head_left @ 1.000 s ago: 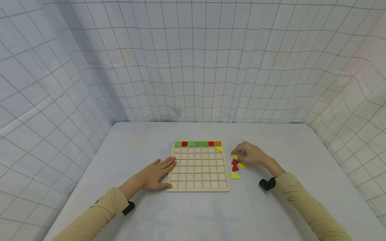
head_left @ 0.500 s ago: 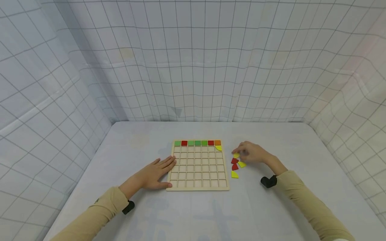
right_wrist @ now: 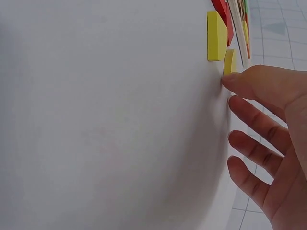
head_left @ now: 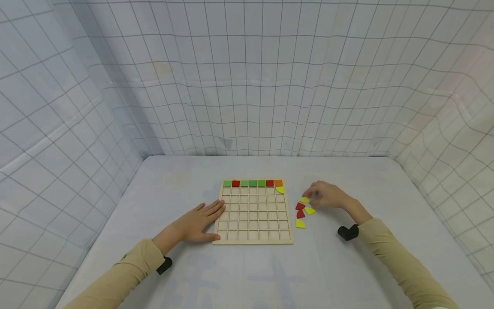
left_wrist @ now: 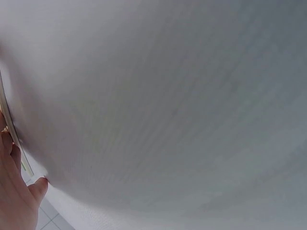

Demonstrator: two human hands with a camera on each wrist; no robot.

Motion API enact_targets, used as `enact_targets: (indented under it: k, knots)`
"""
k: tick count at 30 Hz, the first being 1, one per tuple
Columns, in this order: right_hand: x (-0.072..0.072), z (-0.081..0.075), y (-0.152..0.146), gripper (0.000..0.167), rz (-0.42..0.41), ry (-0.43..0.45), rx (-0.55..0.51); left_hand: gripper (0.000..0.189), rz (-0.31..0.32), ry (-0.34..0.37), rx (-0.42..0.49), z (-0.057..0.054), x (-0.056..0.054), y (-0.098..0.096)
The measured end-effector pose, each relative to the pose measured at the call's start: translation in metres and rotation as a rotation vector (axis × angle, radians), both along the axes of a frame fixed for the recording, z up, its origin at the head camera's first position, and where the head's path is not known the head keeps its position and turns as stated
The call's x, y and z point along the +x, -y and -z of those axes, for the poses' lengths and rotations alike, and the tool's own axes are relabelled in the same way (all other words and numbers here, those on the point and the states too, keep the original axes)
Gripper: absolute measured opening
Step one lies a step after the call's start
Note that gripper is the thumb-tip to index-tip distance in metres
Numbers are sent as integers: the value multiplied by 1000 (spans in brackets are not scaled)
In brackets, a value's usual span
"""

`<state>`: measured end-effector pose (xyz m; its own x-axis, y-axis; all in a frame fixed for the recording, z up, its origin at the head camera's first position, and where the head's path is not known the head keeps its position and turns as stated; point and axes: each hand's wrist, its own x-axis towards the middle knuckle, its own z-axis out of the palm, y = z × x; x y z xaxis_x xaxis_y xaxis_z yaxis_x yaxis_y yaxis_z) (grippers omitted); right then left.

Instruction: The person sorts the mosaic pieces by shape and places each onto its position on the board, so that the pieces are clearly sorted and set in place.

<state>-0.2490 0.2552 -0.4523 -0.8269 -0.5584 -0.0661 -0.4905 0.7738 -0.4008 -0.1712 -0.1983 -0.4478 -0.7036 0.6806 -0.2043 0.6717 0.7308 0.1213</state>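
A wooden grid board (head_left: 253, 242) lies in the middle of the table. My left hand (head_left: 198, 224) rests flat across its left edge, fingers straight and spread. At the board's right, the thumb and index finger of my right hand (head_left: 328, 196) pinch a yellow quarter-circle tile (head_left: 304, 200) close to the table. In the right wrist view the thumb presses this yellow tile (right_wrist: 230, 62), and the other fingers are loosely bent. Just nearer the front lie two red tiles (head_left: 300, 213), another yellow tile (head_left: 309, 210) and, apart from them, a third yellow tile (head_left: 300, 223).
Green, red and orange square tiles (head_left: 253, 183) fill the board's back row. Below the orange one, a yellow quarter-circle tile (head_left: 279, 189) sits in the rightmost cell of the second row. A white cloth covers the table (head_left: 247, 279), with grid-patterned curtains (head_left: 247, 86) around it.
My right hand has shifted slightly to the right, and the yellow quarter-circle tile at its fingertips has moved right with it. My left hand stays in place on the board.
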Motion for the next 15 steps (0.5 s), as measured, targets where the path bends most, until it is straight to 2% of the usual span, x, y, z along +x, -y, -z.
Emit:
enact_targets:
  k: [8,15]
  knots:
    - [4,-2,-2,24,21,-5,11,89,4,-2,15,-2,1,-1]
    - [5,1,-6,21,27,-84,6,89,5,-1,10,-1,1,0]
